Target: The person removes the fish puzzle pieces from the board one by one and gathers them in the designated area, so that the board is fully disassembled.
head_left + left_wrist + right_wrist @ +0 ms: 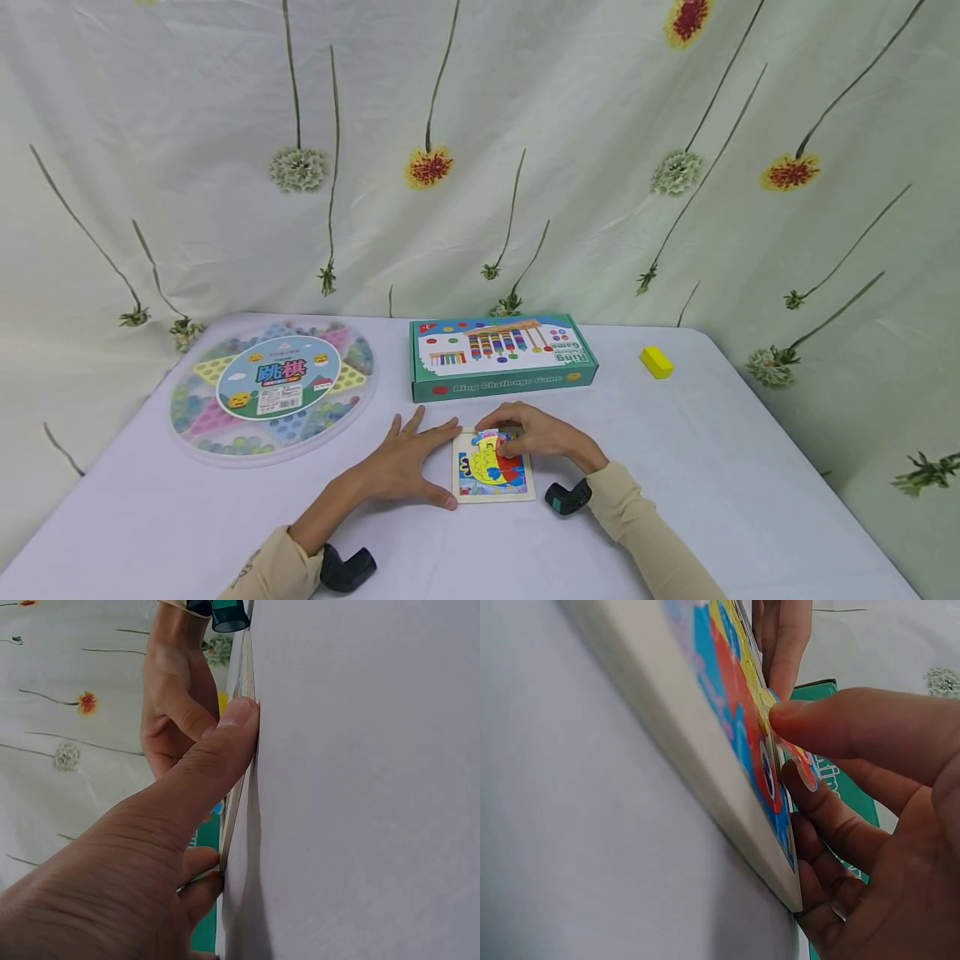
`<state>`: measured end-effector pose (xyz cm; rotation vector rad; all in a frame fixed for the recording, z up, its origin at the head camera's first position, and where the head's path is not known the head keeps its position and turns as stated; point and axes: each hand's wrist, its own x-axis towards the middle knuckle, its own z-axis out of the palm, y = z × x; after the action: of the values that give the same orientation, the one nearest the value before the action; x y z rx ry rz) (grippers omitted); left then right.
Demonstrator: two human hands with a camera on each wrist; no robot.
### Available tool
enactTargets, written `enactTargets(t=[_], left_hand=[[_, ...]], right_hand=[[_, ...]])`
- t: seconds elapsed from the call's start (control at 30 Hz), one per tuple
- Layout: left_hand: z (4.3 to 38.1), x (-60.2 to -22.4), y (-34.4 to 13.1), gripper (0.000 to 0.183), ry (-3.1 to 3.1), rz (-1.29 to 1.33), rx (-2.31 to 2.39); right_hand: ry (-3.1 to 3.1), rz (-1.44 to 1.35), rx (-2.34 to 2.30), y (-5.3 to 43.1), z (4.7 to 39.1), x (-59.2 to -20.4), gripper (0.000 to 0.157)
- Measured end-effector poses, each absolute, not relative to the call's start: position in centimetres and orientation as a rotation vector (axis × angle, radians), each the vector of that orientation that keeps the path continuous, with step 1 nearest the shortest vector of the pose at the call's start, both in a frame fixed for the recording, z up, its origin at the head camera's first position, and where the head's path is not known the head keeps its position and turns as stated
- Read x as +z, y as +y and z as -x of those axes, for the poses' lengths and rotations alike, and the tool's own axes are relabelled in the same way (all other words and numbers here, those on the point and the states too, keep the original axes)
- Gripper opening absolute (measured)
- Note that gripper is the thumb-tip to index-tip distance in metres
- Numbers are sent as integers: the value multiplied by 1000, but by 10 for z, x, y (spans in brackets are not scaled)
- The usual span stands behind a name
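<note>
A small jigsaw puzzle board (pixel 497 499) with a pale wooden rim and a yellow-and-red fish picture lies flat on the table. My left hand (pixel 401 462) is spread at its left side, the thumb by the near corner and the index finger by the far one. The left wrist view has that thumb (pixel 238 712) against the board's edge. Over the far right part of the picture, my right hand (pixel 543 433) pinches a puzzle piece (pixel 808 772) between thumb and fingers. This colourful piece is tilted up from the picture, and the fingers partly hide it.
Behind the board stands a green Ring Challenge Game box (pixel 502 387). A round, clear Chinese checkers set (pixel 352 417) with marbles lies at the left. One yellow block (pixel 657 362) sits at the back right. A flowered curtain (pixel 480 100) hangs behind the table.
</note>
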<state>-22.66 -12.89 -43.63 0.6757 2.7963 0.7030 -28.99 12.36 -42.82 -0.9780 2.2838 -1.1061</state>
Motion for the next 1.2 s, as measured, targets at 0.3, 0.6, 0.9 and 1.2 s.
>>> enactTargets(t=[0.3, 0.6, 0.9, 1.2], left_hand=[[228, -438, -129, 101, 2807, -673, 696], [228, -438, -128, 101, 2807, -670, 703], [227, -436, -129, 101, 2798, -673, 705], [227, -436, -129, 101, 2794, -683, 693]], right_hand=[[2338, 992, -1093, 123, 287, -427, 35], [2330, 923, -1140, 123, 289, -430, 34], [2320, 881, -1208, 125, 294, -434, 35], [2383, 892, -1208, 135, 295, -426, 35]])
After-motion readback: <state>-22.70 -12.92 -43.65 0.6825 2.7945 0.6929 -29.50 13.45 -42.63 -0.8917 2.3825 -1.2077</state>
